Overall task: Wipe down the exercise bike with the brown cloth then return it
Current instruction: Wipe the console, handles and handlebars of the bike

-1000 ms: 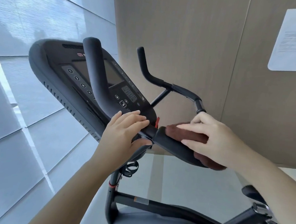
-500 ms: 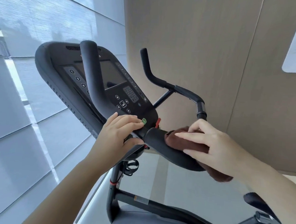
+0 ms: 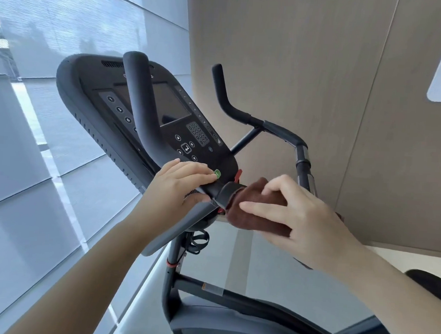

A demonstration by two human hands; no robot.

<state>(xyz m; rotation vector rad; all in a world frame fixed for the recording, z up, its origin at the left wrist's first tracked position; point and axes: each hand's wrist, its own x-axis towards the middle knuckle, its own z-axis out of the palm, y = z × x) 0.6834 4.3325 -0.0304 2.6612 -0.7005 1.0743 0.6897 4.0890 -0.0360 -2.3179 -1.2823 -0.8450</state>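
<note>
Brown cloth point(image 3: 258, 213) sits in the middle of the view, wrapped around the padded bar point(image 3: 228, 193) of the exercise bike point(image 3: 206, 292). Your right hand point(image 3: 301, 221) is curled over the cloth, with the fingers point(image 3: 258, 209) pressed flat on top and the thumb tucked behind, so the cloth is squeezed against the bar. That grip looks right for rubbing the bar all the way round, not just on top.

Your left hand point(image 3: 179, 187) is just to the left, holding the same bar near the bottom edge of the screen panel point(image 3: 145, 105). Its fingers are closed around the bar with nothing else in them. I think you hold there to keep the bike steady while the other hand rubs.

The cloth is bunched into a long roll. Its long side runs along the bar, from near the screen panel at the left, down and to the right toward you. One frayed end points left at the red clip point(image 3: 238, 175), and the other end is hidden under your right hand.

Two tall handles point(image 3: 138, 105) stick up on the far side, and they look like they still need a wipe. The seat and frame down low do too, I would guess.
</note>
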